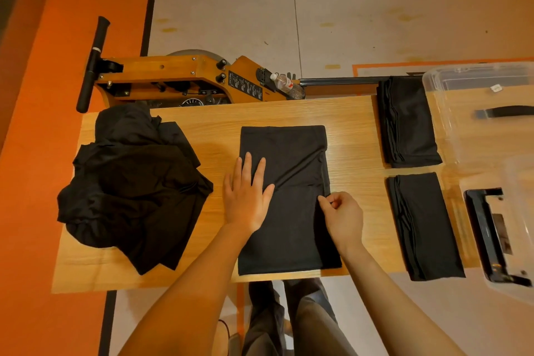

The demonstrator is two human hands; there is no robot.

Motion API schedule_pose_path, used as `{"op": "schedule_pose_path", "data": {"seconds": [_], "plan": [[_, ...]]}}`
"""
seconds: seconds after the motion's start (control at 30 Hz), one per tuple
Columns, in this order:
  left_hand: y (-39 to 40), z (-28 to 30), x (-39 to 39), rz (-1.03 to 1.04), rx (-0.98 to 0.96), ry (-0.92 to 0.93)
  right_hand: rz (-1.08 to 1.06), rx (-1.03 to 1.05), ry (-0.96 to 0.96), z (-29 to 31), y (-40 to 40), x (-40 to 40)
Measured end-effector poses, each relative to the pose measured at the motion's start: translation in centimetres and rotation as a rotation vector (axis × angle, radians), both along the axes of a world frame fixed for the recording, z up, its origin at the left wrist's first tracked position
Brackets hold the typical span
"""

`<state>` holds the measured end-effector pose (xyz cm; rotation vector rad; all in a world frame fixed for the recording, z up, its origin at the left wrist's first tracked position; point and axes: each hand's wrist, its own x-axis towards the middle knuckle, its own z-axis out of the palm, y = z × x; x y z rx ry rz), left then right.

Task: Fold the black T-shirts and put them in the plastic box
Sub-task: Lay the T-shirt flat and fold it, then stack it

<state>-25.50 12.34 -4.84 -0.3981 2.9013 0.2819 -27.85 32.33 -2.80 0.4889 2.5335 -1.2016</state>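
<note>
T-shirt (289, 199), black, half-folded into a long rectangle, lies mid-surface (213, 124) directly in front of the person. Long axis runs near edge to far edge; far short end is square, near short end reaches the surface's front edge.

Left hand (248, 196): fingers straight, palm flat, pressing the left part of the cloth. Right hand (342, 214): thumb and fingers pinching the right-hand fold edge.

Unfolded pile (133, 185) sits at left. Two folded stacks (407, 124) (424, 225) lie at right, beside the plastic box (479, 78).

Risks, as judged:
- A diagonal crease runs from the pinch toward the left hand; folding over it would likely lock the wrinkle in.
- If the flat hand lifts early, the layers may slide and skew.
- The near end could slip over the front edge if dragged.
</note>
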Motion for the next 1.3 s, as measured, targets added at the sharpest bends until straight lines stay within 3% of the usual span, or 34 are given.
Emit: {"op": "schedule_pose_path", "data": {"seconds": [0.57, 0.93, 1.3], "plan": [[0.6, -0.8, 5.1, -0.146, -0.070, 0.135, -0.051, -0.032, -0.048, 1.0, 2.9, 2.9], [2.0, -1.0, 8.8, -0.120, -0.070, 0.089, 0.064, 0.023, -0.139, 0.2, 4.4, 7.9], [2.2, -1.6, 9.6, -0.101, -0.111, 0.009, 0.060, 0.022, -0.102, 0.6, 5.9, 9.7]]}}
